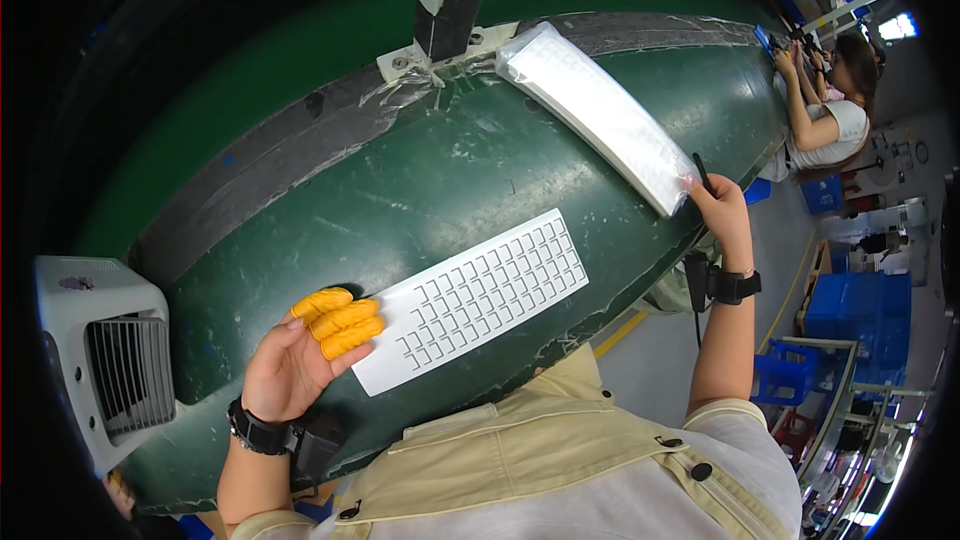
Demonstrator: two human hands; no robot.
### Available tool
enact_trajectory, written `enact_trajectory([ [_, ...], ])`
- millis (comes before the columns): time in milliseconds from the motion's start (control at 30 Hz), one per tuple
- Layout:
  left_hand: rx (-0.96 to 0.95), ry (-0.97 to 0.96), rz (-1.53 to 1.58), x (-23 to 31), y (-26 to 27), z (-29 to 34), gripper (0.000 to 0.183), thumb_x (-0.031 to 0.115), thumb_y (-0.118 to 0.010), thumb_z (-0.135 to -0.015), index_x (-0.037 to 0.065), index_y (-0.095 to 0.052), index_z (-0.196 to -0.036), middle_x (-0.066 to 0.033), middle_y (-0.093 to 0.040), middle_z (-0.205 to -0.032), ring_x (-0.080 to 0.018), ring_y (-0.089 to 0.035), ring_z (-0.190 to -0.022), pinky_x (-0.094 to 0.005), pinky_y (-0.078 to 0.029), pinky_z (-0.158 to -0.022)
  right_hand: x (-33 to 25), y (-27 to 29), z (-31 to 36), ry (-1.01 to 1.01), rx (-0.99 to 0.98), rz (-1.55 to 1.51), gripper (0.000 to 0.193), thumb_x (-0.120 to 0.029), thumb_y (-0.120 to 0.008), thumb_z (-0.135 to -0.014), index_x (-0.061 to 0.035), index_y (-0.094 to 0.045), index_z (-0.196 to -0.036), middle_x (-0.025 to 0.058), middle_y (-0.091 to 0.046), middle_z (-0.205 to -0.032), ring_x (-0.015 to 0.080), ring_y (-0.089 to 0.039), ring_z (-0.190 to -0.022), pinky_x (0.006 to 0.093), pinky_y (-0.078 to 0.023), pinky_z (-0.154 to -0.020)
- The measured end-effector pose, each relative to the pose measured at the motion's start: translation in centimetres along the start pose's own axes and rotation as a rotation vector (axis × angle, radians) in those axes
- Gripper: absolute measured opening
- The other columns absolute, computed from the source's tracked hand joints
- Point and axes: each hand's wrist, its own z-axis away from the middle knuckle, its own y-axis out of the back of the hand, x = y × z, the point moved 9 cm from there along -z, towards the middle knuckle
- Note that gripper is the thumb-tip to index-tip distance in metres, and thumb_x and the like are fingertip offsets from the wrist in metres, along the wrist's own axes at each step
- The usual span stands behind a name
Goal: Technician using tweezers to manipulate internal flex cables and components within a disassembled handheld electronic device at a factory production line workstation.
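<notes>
My left hand [300, 355] is palm up with its fingers stretched out and apart from the thumb. Orange-yellow finger cots [345, 322] cover several of its fingertips. The fingers lie at the left end of a white sheet [392, 365], which bears rows of small dark bracket-shaped outlines. Farther right, my right hand [722, 210] pinches the near end of a long white package [610, 125] in clear plastic. A thin black stick-like tool [703, 173] juts up from the same hand; its kind cannot be made out.
A grey-white box with a slatted grille [130, 375] stands at the table's left end. A metal post [450, 10] is bolted at the back edge of the green table [330, 240]. Co-workers [835, 125] sit far right, beyond blue crates [855, 310] and a blue stool [785, 372].
</notes>
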Motion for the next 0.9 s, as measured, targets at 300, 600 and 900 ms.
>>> enact_trajectory([
  [300, 0.008, -0.008, -0.013, 0.1, 0.0, 0.1, 0.043, 0.023, -0.035, -0.081, -0.005, -0.033, -0.114, -0.0244, -0.037, -0.116, -0.0333, -0.037, -0.110, -0.0422, -0.033, -0.091, 0.4, -1.6, 0.6, -0.101, -0.103, -0.003, 0.027, -0.025, -0.062, -0.072, 0.0023, -0.057, -0.070, -0.0042, -0.050, -0.058, 0.0015, -0.040, -0.048, 0.0164, -0.031, -0.044],
  [600, -0.011, -0.004, -0.004, 0.1, -0.3, 0.0, 0.042, 0.022, -0.035, -0.081, -0.004, -0.034, -0.114, -0.0236, -0.037, -0.117, -0.0321, -0.037, -0.111, -0.0412, -0.032, -0.091, 0.2, -1.8, 0.2, -0.037, -0.027, -0.056, 0.030, -0.026, -0.063, -0.070, 0.0001, -0.053, -0.061, -0.0064, -0.041, -0.052, 0.0022, -0.033, -0.046, 0.0184, -0.026, -0.041],
  [900, -0.016, -0.010, -0.011, 0.1, -0.3, 0.1, 0.041, 0.022, -0.035, -0.081, -0.003, -0.034, -0.114, -0.0228, -0.038, -0.117, -0.0312, -0.037, -0.110, -0.0413, -0.032, -0.091, -0.1, -2.4, 0.9, -0.121, -0.104, -0.195, 0.024, -0.022, -0.059, -0.074, 0.0005, -0.056, -0.069, -0.0064, -0.048, -0.058, 0.0003, -0.037, -0.049, 0.0162, -0.029, -0.044],
])
